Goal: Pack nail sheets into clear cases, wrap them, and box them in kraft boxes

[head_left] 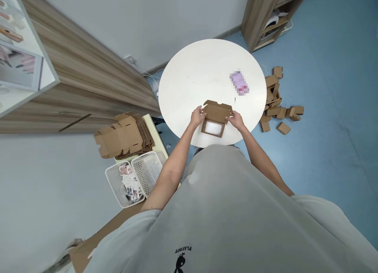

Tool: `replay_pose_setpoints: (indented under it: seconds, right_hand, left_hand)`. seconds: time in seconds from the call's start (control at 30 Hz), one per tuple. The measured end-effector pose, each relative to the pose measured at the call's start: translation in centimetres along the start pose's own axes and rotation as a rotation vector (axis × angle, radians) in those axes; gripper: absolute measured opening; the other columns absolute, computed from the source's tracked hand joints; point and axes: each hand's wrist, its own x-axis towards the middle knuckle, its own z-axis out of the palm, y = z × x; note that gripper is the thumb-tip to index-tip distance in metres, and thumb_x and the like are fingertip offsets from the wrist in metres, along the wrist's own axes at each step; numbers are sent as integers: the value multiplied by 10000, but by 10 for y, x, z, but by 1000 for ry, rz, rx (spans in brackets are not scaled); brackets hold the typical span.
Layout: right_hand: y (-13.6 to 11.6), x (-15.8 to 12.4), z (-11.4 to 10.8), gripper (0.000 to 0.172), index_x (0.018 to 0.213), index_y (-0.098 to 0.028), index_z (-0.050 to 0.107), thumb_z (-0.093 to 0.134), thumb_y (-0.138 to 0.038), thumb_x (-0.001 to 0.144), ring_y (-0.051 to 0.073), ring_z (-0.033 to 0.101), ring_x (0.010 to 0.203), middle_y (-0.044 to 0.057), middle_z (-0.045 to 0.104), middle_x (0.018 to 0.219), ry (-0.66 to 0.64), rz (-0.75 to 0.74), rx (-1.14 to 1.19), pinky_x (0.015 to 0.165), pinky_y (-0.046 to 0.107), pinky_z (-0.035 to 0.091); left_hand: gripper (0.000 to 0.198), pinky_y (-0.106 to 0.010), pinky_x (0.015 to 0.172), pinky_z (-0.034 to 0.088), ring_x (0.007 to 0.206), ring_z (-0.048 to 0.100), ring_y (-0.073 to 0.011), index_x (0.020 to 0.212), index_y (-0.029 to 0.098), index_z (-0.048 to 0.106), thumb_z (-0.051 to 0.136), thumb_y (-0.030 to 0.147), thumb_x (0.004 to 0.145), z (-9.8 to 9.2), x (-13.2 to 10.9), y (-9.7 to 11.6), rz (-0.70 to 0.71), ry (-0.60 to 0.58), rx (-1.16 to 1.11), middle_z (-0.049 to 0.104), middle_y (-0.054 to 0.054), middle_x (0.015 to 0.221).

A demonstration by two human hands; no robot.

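Note:
A small brown cardboard box [216, 112] sits at the near edge of the round white table [201, 76]. Its lid stands open and something white lies inside. My left hand [197, 116] grips the box's left side with curled fingers. My right hand [235, 119] holds its right side the same way. Both forearms reach forward from my grey shirt.
A pink blurred object [239, 83] lies on the table's right part. Several folded brown boxes [277, 104] litter the blue floor to the right. To the left are a stack of flat cardboard blanks [122, 137], two white baskets [134, 176] and a wooden cabinet [76, 92].

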Motion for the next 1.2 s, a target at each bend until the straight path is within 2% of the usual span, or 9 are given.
replay_pose_setpoints:
  seconds: [0.23,0.37,0.5,0.6,0.73,0.83,0.9,1.03,1.2]
  right_hand:
    - [-1,-8,0,604,1496,-186,645,716,-281,904,269,798,968,149,749,1432,-7,-115,21,979,489,647]
    - [6,-30,0,562,1521,-222,630,657,-318,967,289,793,1020,142,704,1497,-41,-202,-62,1017,524,642]
    - [23,-59,9,514,1464,-219,668,617,-222,952,335,748,1196,142,670,1533,-95,-280,-230,1123,553,596]
    - [38,-80,17,636,1554,-224,599,665,-213,921,366,686,1349,153,489,1721,-193,-257,-330,1153,555,588]
    - [55,-98,22,890,1707,-241,416,781,-392,908,416,556,1526,168,340,1815,-313,-178,-371,1210,588,547]
    - [65,-101,24,903,1727,-195,372,732,-490,952,409,495,1584,207,417,1774,-252,-139,-325,1268,593,485]
    - [71,-100,26,823,1695,-176,422,670,-520,989,415,545,1539,225,517,1704,-202,-75,-298,1251,609,492]
    - [77,-95,31,594,1541,-203,593,581,-515,1036,394,673,1387,190,721,1484,-241,5,-238,1154,574,563]
    - [75,-89,36,461,1441,-197,642,487,-393,1054,360,730,1267,167,752,1442,-295,27,-236,1099,515,586]
  left_hand:
    - [869,-412,1057,614,1067,792,-230,1748,173,346,668,123,942,-1,-29,-6,111,23,-96,674,-204,1560]
    - [638,-405,1072,617,1169,787,-260,1624,139,526,623,174,994,3,-56,-16,193,9,-104,711,-197,1502]
    - [511,-423,1115,607,1248,758,-274,1522,150,615,568,191,1015,14,-94,-38,213,43,-23,701,-180,1520]
    - [530,-458,1184,565,1353,701,-289,1534,188,613,558,201,1007,23,-119,-58,206,-3,93,690,-150,1543]
    - [704,-539,1297,452,1529,571,-358,1651,160,500,640,246,967,31,-141,-74,148,-146,223,606,-184,1642]
    - [747,-568,1363,352,1630,450,-392,1662,124,473,676,309,968,36,-147,-78,102,-169,268,519,-221,1714]
    - [682,-564,1368,339,1633,447,-390,1630,110,506,639,353,1006,39,-148,-80,70,-149,265,515,-232,1715]
    - [556,-548,1241,489,1431,642,-387,1543,128,591,581,346,1031,47,-143,-83,-38,-173,208,678,-222,1549]
    - [442,-474,1083,585,1140,755,-331,1367,117,727,524,290,1015,55,-134,-91,-112,-223,62,799,-178,1312]
